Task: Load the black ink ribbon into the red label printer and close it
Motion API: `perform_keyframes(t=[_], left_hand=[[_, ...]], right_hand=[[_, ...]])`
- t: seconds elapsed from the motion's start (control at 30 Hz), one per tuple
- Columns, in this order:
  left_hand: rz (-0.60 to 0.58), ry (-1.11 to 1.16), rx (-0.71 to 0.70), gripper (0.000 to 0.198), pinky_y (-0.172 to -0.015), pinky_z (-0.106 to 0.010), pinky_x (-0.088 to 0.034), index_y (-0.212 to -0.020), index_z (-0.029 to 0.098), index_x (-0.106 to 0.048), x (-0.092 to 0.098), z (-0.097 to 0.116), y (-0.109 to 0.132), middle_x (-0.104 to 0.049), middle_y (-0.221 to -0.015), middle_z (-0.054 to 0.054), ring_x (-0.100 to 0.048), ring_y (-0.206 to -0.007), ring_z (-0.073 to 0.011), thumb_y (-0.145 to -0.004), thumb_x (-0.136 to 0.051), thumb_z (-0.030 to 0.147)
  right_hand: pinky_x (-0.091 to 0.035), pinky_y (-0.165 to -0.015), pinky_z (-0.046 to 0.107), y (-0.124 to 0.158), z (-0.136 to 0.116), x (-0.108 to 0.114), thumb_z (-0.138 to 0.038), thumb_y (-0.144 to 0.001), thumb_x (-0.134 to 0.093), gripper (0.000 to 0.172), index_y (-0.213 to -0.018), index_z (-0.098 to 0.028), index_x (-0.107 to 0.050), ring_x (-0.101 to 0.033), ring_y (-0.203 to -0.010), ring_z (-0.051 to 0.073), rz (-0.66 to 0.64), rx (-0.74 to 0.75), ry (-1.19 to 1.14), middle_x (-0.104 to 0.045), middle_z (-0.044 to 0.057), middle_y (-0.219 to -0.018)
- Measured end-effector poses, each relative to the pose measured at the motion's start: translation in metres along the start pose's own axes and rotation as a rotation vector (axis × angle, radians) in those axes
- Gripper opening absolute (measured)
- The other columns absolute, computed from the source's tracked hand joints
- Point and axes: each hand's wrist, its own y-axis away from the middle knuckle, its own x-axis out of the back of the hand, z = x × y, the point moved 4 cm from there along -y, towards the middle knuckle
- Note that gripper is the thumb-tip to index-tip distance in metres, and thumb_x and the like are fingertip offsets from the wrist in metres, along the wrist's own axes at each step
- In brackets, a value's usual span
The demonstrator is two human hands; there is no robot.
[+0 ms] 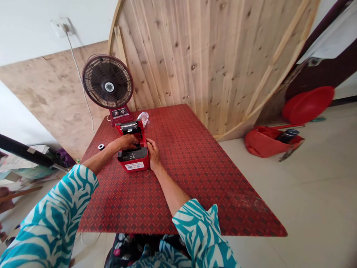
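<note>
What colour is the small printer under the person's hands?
The printer is mainly red, with a black top panel; it shows best in the head view.

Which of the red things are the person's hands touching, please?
The red printer on the table, lid raised; the red basin and red bag sit on the floor.

A home room is indicated, plainly furnished. A pedestal fan (108, 82) is placed at the far left corner of a red patterned table (195, 178), and its cord is run up to a wall socket (61, 26). A red plastic basin (308, 105) is propped on the pale floor (315, 193) beside a plank-clad wall (212, 63).
</note>
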Motion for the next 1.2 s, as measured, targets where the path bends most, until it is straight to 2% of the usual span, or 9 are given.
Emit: perform_keyframes(t=[0.07,0.23,0.33,0.5,0.63,0.77,0.93,1.07,1.2], left_hand=[[0.041,0.107,-0.027,0.023,-0.069,-0.022,-0.047,-0.092,0.019,-0.075,0.002,-0.002,0.011,-0.075,-0.084,-0.001,-0.067,-0.078,-0.0174,-0.081,-0.058,0.029],[0.352,0.344,0.040,0.043,-0.079,-0.027,-0.051,-0.112,0.021,-0.073,0.007,-0.004,0.064,-0.076,-0.102,-0.003,-0.069,-0.089,-0.0216,-0.088,-0.050,0.049],[0.353,0.366,0.036,0.043,-0.085,-0.029,-0.050,-0.113,0.023,-0.073,-0.006,0.001,0.084,-0.076,-0.107,-0.003,-0.069,-0.094,-0.0228,-0.086,-0.053,0.051],[0.409,0.399,0.011,0.037,-0.082,-0.029,-0.051,-0.108,0.022,-0.074,-0.019,0.004,0.082,-0.076,-0.103,-0.003,-0.070,-0.089,-0.0207,-0.088,-0.052,0.044],[0.463,0.401,0.062,0.030,-0.078,-0.028,-0.051,-0.098,0.022,-0.075,-0.019,0.005,0.078,-0.077,-0.090,0.000,-0.068,-0.078,-0.0184,-0.087,-0.054,0.040],[0.563,0.363,0.027,0.026,-0.078,-0.028,-0.050,-0.094,0.020,-0.074,-0.014,0.013,0.081,-0.076,-0.091,-0.002,-0.068,-0.079,-0.0175,-0.090,-0.053,0.036],[0.710,0.216,-0.182,0.024,-0.091,-0.036,-0.046,-0.093,0.021,-0.073,-0.020,0.030,0.092,-0.076,-0.095,-0.006,-0.069,-0.091,-0.0201,-0.093,-0.053,0.035],[0.801,0.083,-0.204,0.024,-0.103,-0.043,-0.038,-0.095,0.024,-0.073,-0.036,0.037,0.106,-0.076,-0.102,-0.006,-0.067,-0.100,-0.0199,-0.096,-0.052,0.034],[0.844,0.014,-0.202,0.022,-0.107,-0.045,-0.035,-0.098,0.025,-0.073,-0.046,0.045,0.115,-0.075,-0.105,-0.005,-0.066,-0.100,-0.0188,-0.096,-0.052,0.030]], right_hand=[[-0.046,-0.097,0.036,0.001,-0.001,0.000,-0.045,-0.081,-0.056,0.033,-0.107,-0.028,-0.068,-0.058,-0.110,0.020,0.000,-0.001,0.002,-0.070,0.001,-0.109],[-0.044,-0.099,0.037,0.004,-0.006,0.000,-0.045,-0.082,-0.055,0.033,-0.107,-0.027,-0.067,-0.058,-0.111,0.020,-0.011,-0.020,0.009,-0.070,0.001,-0.109],[-0.044,-0.100,0.038,0.004,-0.007,0.000,-0.047,-0.082,-0.055,0.034,-0.107,-0.027,-0.067,-0.058,-0.111,0.021,-0.007,-0.028,0.002,-0.069,0.001,-0.110],[-0.045,-0.098,0.037,0.002,-0.003,0.002,-0.048,-0.080,-0.056,0.037,-0.107,-0.025,-0.067,-0.059,-0.109,0.021,-0.003,-0.021,0.000,-0.070,0.002,-0.110],[-0.046,-0.096,0.037,0.002,-0.003,0.002,-0.048,-0.080,-0.057,0.036,-0.107,-0.025,-0.067,-0.060,-0.109,0.021,-0.003,-0.017,-0.003,-0.071,0.002,-0.109],[-0.045,-0.097,0.037,0.002,-0.002,0.001,-0.047,-0.080,-0.056,0.036,-0.106,-0.025,-0.067,-0.060,-0.109,0.021,-0.002,-0.033,-0.020,-0.071,0.002,-0.109],[-0.045,-0.097,0.037,0.001,-0.001,0.002,-0.047,-0.080,-0.056,0.037,-0.108,-0.025,-0.067,-0.061,-0.107,0.021,0.001,-0.041,0.004,-0.071,0.001,-0.111],[-0.046,-0.095,0.036,0.002,-0.004,0.003,-0.047,-0.081,-0.055,0.036,-0.107,-0.026,-0.067,-0.060,-0.108,0.020,-0.007,-0.025,0.015,-0.071,0.001,-0.110],[-0.045,-0.096,0.036,0.003,-0.008,0.003,-0.047,-0.080,-0.055,0.035,-0.105,-0.025,-0.067,-0.060,-0.109,0.020,-0.001,-0.030,0.011,-0.070,0.002,-0.111]])
